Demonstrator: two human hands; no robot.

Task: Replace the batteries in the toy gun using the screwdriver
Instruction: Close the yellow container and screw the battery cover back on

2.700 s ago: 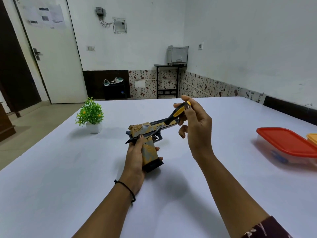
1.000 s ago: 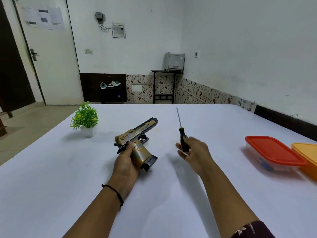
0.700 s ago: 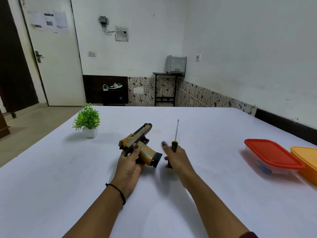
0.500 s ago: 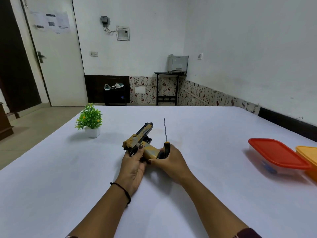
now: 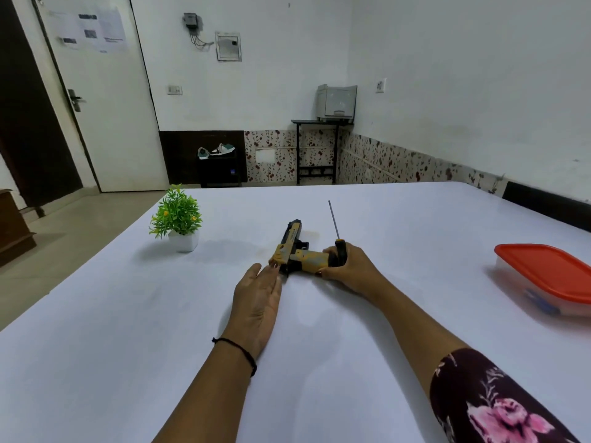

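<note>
The toy gun [image 5: 292, 251] is lying on the tabletop [image 5: 128, 346], barrel pointing away, grip extending rightward; the right hand [image 5: 351, 270] is clasping that grip plus the screwdriver [image 5: 340, 251]; the left hand [image 5: 256, 298], fingers straight, is touching its rear.

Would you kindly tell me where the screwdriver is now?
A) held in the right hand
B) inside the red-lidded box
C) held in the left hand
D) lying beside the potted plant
A: the right hand grips the screwdriver by its handle beside the toy gun, while the left hand lies open, fingers straight.
</note>
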